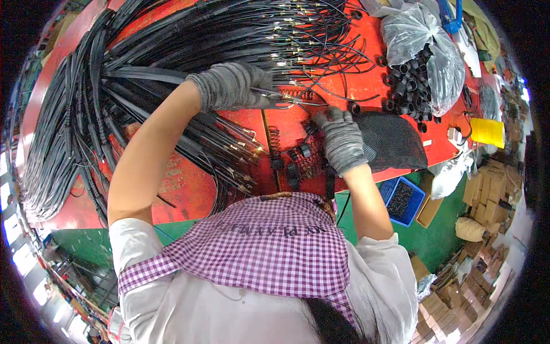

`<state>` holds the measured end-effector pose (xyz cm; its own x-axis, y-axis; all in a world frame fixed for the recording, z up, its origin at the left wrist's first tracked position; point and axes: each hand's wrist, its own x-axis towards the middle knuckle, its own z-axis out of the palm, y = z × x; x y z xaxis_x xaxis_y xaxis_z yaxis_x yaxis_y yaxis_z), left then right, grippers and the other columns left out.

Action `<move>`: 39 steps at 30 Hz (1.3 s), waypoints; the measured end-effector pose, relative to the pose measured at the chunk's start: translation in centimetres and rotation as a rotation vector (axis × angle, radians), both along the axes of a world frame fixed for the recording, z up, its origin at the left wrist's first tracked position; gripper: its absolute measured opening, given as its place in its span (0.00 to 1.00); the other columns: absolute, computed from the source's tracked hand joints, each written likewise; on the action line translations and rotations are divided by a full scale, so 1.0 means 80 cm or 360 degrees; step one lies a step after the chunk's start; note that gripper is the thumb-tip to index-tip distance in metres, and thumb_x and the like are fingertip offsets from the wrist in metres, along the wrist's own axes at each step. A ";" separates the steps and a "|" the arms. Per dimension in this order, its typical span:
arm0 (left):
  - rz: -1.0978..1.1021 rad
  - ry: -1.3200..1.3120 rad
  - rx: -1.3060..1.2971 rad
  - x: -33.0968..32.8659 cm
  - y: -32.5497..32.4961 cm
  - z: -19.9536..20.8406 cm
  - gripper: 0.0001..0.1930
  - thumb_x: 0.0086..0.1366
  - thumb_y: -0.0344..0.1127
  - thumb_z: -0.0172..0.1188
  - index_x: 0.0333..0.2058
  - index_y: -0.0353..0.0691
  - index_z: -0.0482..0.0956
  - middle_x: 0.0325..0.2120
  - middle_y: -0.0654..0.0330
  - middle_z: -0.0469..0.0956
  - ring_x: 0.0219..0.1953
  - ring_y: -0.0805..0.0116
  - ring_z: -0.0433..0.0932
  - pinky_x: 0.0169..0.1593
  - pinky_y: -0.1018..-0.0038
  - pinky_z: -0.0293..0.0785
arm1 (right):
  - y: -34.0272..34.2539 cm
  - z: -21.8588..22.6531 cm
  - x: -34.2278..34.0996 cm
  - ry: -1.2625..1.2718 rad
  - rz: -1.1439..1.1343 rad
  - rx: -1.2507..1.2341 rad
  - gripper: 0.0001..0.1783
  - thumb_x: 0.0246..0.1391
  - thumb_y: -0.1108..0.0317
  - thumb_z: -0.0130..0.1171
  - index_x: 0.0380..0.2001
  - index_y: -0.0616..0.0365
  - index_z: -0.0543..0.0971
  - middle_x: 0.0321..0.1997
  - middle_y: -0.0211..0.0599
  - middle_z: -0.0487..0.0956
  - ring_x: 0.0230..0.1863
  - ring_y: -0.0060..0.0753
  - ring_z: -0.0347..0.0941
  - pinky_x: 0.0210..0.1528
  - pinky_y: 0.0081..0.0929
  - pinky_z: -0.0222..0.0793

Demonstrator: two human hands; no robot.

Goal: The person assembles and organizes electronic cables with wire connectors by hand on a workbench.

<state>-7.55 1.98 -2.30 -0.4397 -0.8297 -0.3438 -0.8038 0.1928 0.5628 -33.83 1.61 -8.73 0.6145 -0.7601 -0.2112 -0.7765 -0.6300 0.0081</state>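
My left hand (pixel 232 86), in a grey knitted glove, is closed round a thin black cable with a metal end (pixel 275 93), which points right over the red table. Its fingertips are partly hidden. Just right of that cable end is my right hand (pixel 344 140), also gloved, with its fingers curled down above small black parts (pixel 301 155). Whatever lies between those fingers is hidden. Coil springs (pixel 275 140) lie on the table between my forearms. A big bundle of black cables (pixel 189 46) with brass-coloured fittings spreads beyond and left of my left hand.
Black ring-shaped caps (pixel 407 86) are heaped at the right beside a clear plastic bag (pixel 438 57). A black mesh piece (pixel 392 140) lies near the table's front edge. Below the edge stands a blue bin (pixel 404 200) of small dark parts. Cardboard (pixel 492 195) is stacked farther right.
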 end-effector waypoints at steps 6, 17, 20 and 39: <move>0.0027 -0.0152 -0.0174 -0.010 0.000 -0.006 0.15 0.54 0.42 0.56 0.36 0.38 0.74 0.31 0.51 0.76 0.35 0.55 0.74 0.41 0.68 0.69 | -0.021 -0.018 -0.003 -0.0211 0.0397 -0.0028 0.18 0.39 0.71 0.53 0.39 0.50 0.71 0.44 0.40 0.71 0.43 0.44 0.68 0.43 0.32 0.66; 0.0054 -0.0172 -0.0305 -0.026 -0.003 0.023 0.16 0.55 0.43 0.56 0.37 0.39 0.75 0.32 0.52 0.75 0.36 0.57 0.74 0.40 0.69 0.70 | -0.024 0.014 -0.044 -0.2798 -0.0980 0.1767 0.11 0.44 0.75 0.58 0.33 0.57 0.71 0.30 0.36 0.73 0.31 0.30 0.72 0.31 0.26 0.73; 0.0024 0.0032 -0.0225 -0.027 -0.007 0.042 0.16 0.54 0.44 0.56 0.37 0.38 0.75 0.35 0.53 0.74 0.36 0.59 0.74 0.40 0.70 0.70 | -0.031 0.008 -0.059 -0.3490 -0.1269 0.2606 0.13 0.48 0.63 0.57 0.35 0.59 0.73 0.31 0.35 0.74 0.30 0.30 0.71 0.30 0.22 0.71; 0.0036 0.0712 -0.0234 -0.055 -0.038 0.112 0.11 0.56 0.35 0.56 0.37 0.36 0.76 0.33 0.61 0.77 0.36 0.75 0.74 0.42 0.77 0.70 | 0.020 0.058 -0.120 -0.3346 -0.0026 0.3394 0.42 0.43 0.49 0.59 0.55 0.62 0.56 0.41 0.39 0.70 0.39 0.32 0.70 0.34 0.27 0.72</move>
